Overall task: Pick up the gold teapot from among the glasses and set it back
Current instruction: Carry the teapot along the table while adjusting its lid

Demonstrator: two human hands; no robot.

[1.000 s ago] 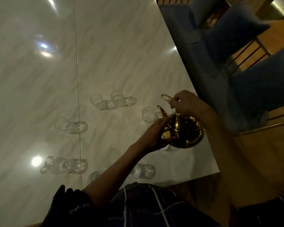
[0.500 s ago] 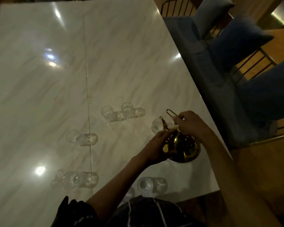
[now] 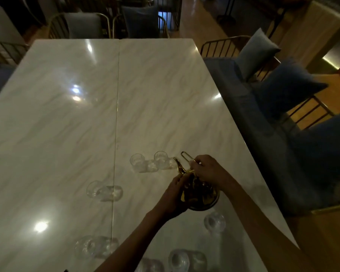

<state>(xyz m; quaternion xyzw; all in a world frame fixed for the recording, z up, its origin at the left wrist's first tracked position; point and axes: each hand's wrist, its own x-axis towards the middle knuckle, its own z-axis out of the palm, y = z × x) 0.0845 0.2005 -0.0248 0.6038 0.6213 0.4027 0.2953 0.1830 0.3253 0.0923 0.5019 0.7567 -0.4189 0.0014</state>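
Observation:
The gold teapot (image 3: 201,197) is near the right edge of the white marble table (image 3: 157,91), its spout pointing away from me. My right hand (image 3: 208,170) grips the thin wire handle at the top. My left hand (image 3: 175,197) cups the pot's left side. Clear glasses ring the pot: two (image 3: 137,162) (image 3: 161,159) beyond it, one (image 3: 214,221) just in front, one (image 3: 104,191) to the left, more (image 3: 179,259) near the front edge. Whether the pot's base touches the table is hidden in the dim light.
A blue bench seat (image 3: 243,107) with blue and grey cushions (image 3: 289,89) runs along the table's right side. Two chairs (image 3: 82,24) stand at the far end. Another glass (image 3: 94,246) lies at the front left. A seam runs down the table's middle.
The camera has tilted up, so more of the table and the far chairs show. Both hands stay on the teapot, which has shifted slightly nearer the two far glasses.

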